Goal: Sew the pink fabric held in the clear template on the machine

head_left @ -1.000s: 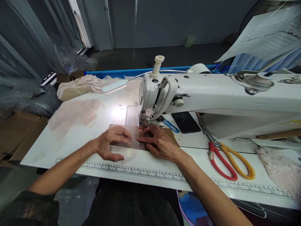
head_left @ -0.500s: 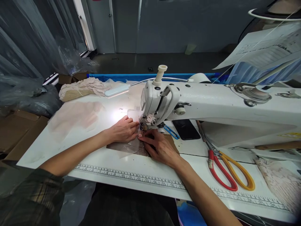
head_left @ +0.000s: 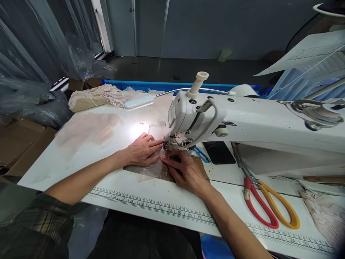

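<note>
A white sewing machine [head_left: 185, 113] stands over the table, its presser foot [head_left: 168, 146] low by my fingertips. My left hand [head_left: 142, 149] lies flat, fingers stretched, on a clear, rounded sheet [head_left: 153, 169] left of the foot. Sheer fabric is partly hidden beneath that sheet and both hands. Just in front of the foot is a small white and red tag [head_left: 163, 155]. The fingers of my right hand [head_left: 185, 168] are bent but apart; the index fingertip touches the work beside the tag. A brown piece [head_left: 201, 166] shows under my right hand.
Red and yellow-handled scissors [head_left: 265, 199], a black phone [head_left: 219, 153] and blue thread snips [head_left: 201, 154] lie right of the needle area. A lace bundle [head_left: 98, 96] sits at the back left. A lamp [head_left: 138, 102] hangs over the table. A printed ruler [head_left: 153, 205] runs along the front edge.
The view has shifted slightly, so the machine and scissors appear farther right. My left hand's fingers look flatter and more spread. Both hands stay by the presser foot.
</note>
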Tool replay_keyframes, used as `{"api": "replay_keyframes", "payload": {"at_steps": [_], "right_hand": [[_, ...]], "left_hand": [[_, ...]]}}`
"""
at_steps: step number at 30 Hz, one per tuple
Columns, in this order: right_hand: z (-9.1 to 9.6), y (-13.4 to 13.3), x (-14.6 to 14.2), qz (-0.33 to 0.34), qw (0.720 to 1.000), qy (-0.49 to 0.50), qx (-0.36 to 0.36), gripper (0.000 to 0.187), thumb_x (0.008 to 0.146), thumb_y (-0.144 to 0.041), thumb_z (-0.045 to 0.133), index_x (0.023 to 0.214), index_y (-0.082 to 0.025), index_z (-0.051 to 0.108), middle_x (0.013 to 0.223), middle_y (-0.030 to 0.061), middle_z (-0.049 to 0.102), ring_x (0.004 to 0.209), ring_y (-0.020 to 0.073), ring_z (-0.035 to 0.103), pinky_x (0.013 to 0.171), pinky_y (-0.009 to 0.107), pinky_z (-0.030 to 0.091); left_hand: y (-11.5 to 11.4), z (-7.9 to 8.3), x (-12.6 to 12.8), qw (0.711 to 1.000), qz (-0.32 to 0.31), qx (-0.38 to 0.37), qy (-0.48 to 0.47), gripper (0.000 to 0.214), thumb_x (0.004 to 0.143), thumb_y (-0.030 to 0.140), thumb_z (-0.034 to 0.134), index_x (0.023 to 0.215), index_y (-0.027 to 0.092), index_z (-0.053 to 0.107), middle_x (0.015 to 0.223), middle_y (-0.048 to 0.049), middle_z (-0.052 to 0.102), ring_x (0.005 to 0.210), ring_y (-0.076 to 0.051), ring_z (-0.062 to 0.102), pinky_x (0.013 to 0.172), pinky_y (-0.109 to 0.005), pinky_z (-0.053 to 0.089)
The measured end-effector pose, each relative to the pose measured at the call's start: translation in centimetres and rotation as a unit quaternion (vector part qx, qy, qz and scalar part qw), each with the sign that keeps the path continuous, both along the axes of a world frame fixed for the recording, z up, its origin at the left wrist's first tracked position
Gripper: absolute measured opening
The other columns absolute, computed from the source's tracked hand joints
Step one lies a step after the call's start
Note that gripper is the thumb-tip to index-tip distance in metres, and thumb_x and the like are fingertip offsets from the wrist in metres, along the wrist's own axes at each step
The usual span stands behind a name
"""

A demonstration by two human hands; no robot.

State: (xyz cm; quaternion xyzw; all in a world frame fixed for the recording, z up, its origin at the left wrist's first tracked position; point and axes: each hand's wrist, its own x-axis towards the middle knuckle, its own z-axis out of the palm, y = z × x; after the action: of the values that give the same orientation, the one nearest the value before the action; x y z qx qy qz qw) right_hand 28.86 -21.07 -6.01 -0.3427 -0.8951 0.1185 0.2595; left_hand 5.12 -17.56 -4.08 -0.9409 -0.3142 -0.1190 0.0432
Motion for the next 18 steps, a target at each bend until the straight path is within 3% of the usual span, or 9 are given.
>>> {"api": "replay_keyframes", "payload": {"at_steps": [8,18], "right_hand": [[-0.16,0.01,0.09,-0.007,1.0,-0.009,-0.01,0.031,0.094,-0.025,0.049,0.116,-0.028,0.071,0.112,0.0116,0.057,0.104,0.0266,0.055,0.088,0.046,0.053],[0.44,-0.08,-0.04,-0.011,1.0,-0.02,-0.014,0.031,0.094,-0.023,0.05,0.118,-0.028,0.07,0.111,0.011,0.057,0.102,0.0263,0.057,0.086,0.048,0.054]], "left_hand": [[0.02,-0.22,0.05,1.0,0.004,-0.011,-0.02,0.045,0.095,0.038,0.042,0.126,0.011,0.059,0.134,-0.0125,0.059,0.098,-0.027,0.054,0.082,-0.044,0.039],[-0.63,-0.27,0.74,0.999,0.019,0.034,-0.017,0.04,0.096,0.036,0.04,0.117,0.009,0.061,0.13,-0.0157,0.059,0.097,-0.028,0.054,0.084,-0.045,0.041]]}}
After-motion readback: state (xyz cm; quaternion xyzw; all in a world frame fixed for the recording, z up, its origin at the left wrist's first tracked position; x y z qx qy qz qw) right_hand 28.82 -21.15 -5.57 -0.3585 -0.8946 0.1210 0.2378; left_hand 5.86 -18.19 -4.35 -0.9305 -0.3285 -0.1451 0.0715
